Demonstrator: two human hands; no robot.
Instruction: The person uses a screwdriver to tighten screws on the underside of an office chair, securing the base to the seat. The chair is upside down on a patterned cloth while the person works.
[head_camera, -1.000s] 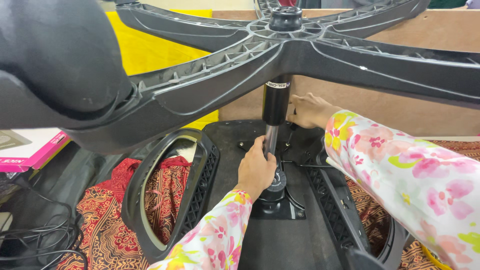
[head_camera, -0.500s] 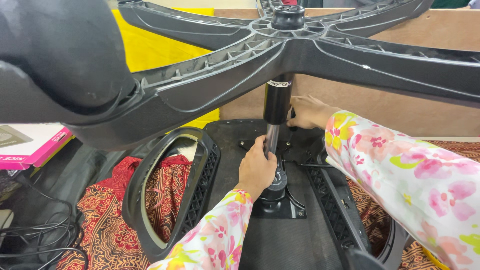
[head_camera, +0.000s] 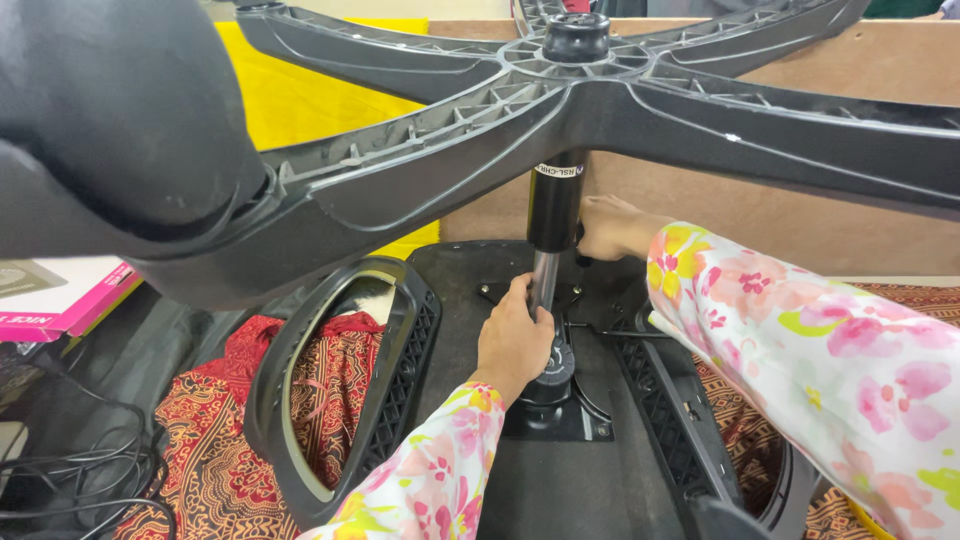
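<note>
So the left hand (head_camera: 515, 340) is wrapped around the lower, shiny silver part of the gas lift cylinder (head_camera: 552, 215), fingers curled tight on it just above where it plugs into the black mechanism plate (head_camera: 560, 415). The right hand (head_camera: 608, 226) is further back, tucked in behind the black upper section of that same cylinder. It's touching or nearly touching it, but whether it's actually gripping anything there can't be made out, since the fingers are hidden behind the tube. Both arms are in floral sleeves, pink and yellow on white.

The cylinder stands upright in the middle of the upside-down chair seat (head_camera: 470, 275), which lies flat with its black underside facing up. On top of the cylinder sits the five-star base (head_camera: 640, 110), black ribbed plastic, legs spreading out over the whole top of the view. One leg comes right at the camera on the left and ends in a big blurry caster wheel (head_camera: 120, 110).

A black armrest loop (head_camera: 340, 390) sits to the left of the seat, and another armrest (head_camera: 690, 420) runs along the right side. Everything's lying on a red patterned cloth (head_camera: 225, 440). Off to the left there's a pink and white box (head_camera: 65, 300) and some black cables (head_camera: 90, 470) in the corner. Behind it all is a brown board (head_camera: 760, 210) and something yellow (head_camera: 320, 100).
</note>
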